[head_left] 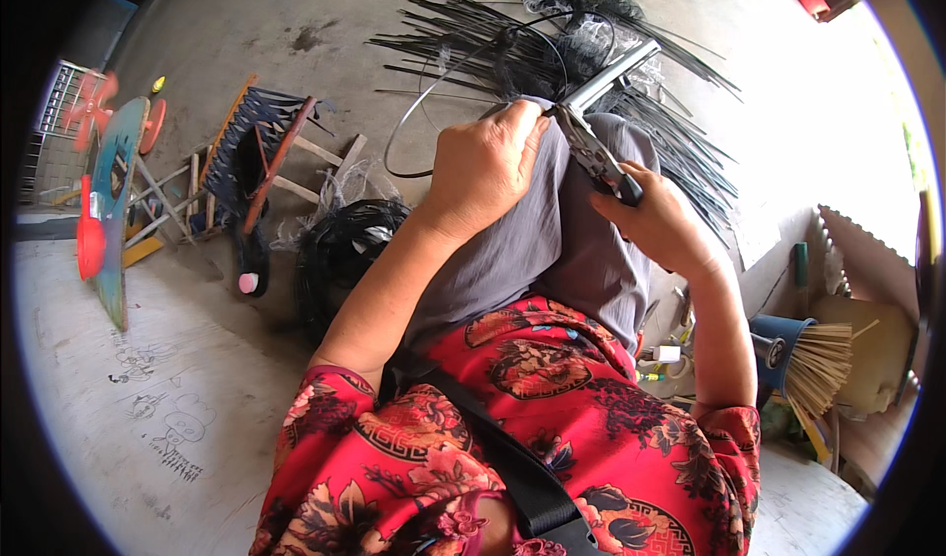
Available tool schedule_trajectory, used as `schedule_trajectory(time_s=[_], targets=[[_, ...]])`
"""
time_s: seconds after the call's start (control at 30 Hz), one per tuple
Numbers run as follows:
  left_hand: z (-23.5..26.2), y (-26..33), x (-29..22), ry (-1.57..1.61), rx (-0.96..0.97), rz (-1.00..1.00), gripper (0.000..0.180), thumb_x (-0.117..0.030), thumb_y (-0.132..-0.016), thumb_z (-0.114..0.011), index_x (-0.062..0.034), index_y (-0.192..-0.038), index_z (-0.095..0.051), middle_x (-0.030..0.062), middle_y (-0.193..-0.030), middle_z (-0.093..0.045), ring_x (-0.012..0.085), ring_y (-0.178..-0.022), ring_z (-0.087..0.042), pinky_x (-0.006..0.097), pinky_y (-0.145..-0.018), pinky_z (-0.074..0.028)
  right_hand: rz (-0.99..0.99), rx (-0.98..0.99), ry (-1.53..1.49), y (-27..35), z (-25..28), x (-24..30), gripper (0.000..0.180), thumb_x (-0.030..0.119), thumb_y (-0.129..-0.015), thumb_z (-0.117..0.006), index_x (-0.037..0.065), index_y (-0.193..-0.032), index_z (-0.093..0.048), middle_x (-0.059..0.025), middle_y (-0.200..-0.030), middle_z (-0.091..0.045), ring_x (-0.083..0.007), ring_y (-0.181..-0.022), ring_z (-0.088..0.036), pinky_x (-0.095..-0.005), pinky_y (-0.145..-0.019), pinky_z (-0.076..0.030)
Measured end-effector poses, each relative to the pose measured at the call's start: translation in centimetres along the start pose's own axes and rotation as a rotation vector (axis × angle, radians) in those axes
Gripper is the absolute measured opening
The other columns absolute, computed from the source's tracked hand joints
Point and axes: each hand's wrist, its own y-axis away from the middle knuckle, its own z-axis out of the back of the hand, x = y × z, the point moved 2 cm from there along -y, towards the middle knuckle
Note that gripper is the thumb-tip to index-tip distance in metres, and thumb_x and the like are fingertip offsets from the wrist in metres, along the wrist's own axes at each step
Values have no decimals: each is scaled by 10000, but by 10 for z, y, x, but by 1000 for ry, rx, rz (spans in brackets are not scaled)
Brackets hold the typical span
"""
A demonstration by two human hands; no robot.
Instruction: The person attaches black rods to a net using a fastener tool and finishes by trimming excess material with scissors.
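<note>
At nine o'clock I see a painted board (106, 211) leaning by a small folding stool (258, 152). At four o'clock a blue cup (778, 344) holds pale sticks (818, 364). At seven o'clock chalk doodles (163, 413) mark the concrete floor (197, 24).

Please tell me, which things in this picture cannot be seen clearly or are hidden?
Head view:
- Left hand: its fingertips curl under, so what they pinch is hidden.
- Pliers: the handles disappear inside the right hand.
- Black strips: too thin and tangled to count.
- Broom: partly cut off at the dark rim.
</note>
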Motion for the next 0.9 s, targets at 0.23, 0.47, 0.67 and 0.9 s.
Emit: schedule_trajectory(time_s=[0.23, 0.47, 0.67, 0.9], targets=[[23, 0, 31, 291, -39, 166, 222, -169, -1180, -595, -8, -1147, -744, -5, -728, -571, 70, -653, -505, 262, -610, -445, 20, 179, -557, 46, -38, -25, 267, 191, -1059, -781, 9, -1231, -686, -71, -1083, -702, -156, -966, -666, -329, -862, -538], [39, -7, 40, 709, -100, 403, 318, -161, -1176, -627, -29, -1444, -737, -113, -804, -516, 4, -654, -393, 201, -556, -299, 333, 226, -55, 66, -88, -18, 447, 237, -1021, -759, -15, -1380, -670, -238, -1221, -731, -421, -1166, -716, -473, -1029, -572], [98, -34, 41, 846, -320, 234, 272, -147, -1157, -658, -23, -1368, -776, -113, -744, -531, -4, -615, -396, 206, -521, -271, 408, 423, 114, 69, -102, -18, 495, 427, -1010, -788, -15, -1224, -723, -225, -1095, -759, -393, -1028, -759, -464, -945, -613], [170, -45, 3, 945, -470, 5, 464, -300, -1218, -521, 40, -1531, -566, -76, -697, -333, 45, -550, -248, 259, -538, -235, 363, -779, 120, -71, 17, -85, 570, 274, -979, -839, 59, -1475, -660, -174, -1409, -712, -354, -1289, -674, -468, -1089, -547]])
